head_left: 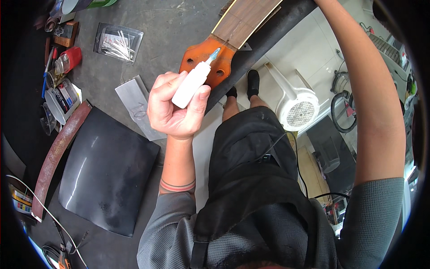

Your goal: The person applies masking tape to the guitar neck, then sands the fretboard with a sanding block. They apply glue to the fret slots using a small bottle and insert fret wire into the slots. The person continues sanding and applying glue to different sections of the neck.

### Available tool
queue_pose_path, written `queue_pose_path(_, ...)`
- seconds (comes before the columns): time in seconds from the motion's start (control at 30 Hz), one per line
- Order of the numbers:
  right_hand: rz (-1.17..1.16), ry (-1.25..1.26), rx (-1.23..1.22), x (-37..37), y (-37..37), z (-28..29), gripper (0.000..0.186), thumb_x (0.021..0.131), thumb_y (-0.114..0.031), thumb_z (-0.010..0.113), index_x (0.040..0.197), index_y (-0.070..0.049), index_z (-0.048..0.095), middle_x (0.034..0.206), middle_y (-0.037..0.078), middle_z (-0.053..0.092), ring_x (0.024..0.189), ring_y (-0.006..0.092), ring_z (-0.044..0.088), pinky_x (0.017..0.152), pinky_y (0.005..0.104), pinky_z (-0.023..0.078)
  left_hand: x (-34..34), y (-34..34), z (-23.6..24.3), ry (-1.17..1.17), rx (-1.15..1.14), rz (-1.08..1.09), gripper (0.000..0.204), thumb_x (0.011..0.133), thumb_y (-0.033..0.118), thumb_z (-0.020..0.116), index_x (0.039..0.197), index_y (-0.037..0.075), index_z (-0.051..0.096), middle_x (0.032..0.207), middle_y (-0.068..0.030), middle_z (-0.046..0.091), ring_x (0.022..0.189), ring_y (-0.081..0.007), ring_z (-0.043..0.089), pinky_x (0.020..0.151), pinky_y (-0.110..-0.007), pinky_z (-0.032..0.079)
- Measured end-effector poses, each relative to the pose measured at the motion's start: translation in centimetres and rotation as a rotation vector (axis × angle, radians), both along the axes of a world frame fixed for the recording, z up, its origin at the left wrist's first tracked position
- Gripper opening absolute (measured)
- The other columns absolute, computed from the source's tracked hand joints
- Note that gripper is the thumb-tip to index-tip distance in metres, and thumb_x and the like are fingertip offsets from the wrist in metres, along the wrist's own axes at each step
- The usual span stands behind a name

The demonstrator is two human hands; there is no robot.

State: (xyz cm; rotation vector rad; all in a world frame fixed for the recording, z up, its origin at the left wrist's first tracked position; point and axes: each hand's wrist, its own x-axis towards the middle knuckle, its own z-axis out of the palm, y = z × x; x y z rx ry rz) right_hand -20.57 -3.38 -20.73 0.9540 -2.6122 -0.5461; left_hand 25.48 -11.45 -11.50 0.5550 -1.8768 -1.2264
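My left hand (172,105) grips a small white squeeze bottle (192,83) with a pale translucent nozzle, held tilted up and to the right over an orange headstock (222,62) with round holes. Whether the nozzle tip touches the wood, I cannot tell. The headstock joins a dark wooden fingerboard (244,20) with pale edges, which runs out of view at the top along the dark bench edge. My right forearm (371,103) reaches up to the top edge of the picture, and the hand itself is out of view.
The grey bench (165,31) holds a tray of white sticks (117,45), a metal plate (134,103), a black sheet (107,170), a long curved strip (58,157) and small tools at the left. Below the bench edge stand a white round-headed appliance (299,112) and cables.
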Motion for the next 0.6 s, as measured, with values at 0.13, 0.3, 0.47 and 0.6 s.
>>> queue_pose_path(0.13,-0.017,-0.005,0.026,0.1,-0.3,0.0,0.083,0.103,-0.048,0.063,0.171,-0.004,0.043,0.178,0.026,0.036,0.162,0.0435,0.034,0.13,0.053,0.031,0.0,0.0,0.1,-0.015,-0.015,0.004,0.043,0.085,0.005,0.098,0.115,-0.007,0.07,0.094,-0.0174,0.076,0.081,-0.0216,0.071,0.076,-0.034,0.056)
queue_pose_path(0.3,0.01,-0.154,-0.029,-2.1,0.4,-1.4,0.085,0.105,-0.049,0.061,0.174,-0.004,0.039,0.179,0.025,0.034,0.163,0.0431,0.033,0.131,0.0528,0.03,0.0,0.1,0.2,-0.025,-0.005,0.017,0.042,0.085,0.004,0.098,0.114,-0.007,0.07,0.093,-0.0173,0.076,0.081,-0.0219,0.071,0.076,-0.034,0.056)
queue_pose_path(0.47,-0.039,-0.02,0.051,-0.4,-0.1,-0.2,0.086,0.104,-0.049,0.061,0.173,-0.003,0.039,0.179,0.026,0.032,0.162,0.044,0.034,0.131,0.0531,0.03,-0.1,0.1,0.0,0.018,0.022,0.015,0.042,0.087,0.004,0.097,0.117,-0.007,0.069,0.096,-0.017,0.076,0.082,-0.0205,0.069,0.076,-0.033,0.055)
queue_pose_path(0.6,-0.017,-0.04,-0.076,-0.4,0.1,-0.3,0.086,0.103,-0.047,0.064,0.172,-0.001,0.041,0.176,0.028,0.035,0.16,0.0459,0.036,0.131,0.0543,0.03,0.1,0.1,-0.1,0.027,0.025,0.006,0.043,0.088,0.004,0.096,0.119,-0.006,0.068,0.097,-0.0162,0.075,0.083,-0.0192,0.068,0.076,-0.032,0.054)
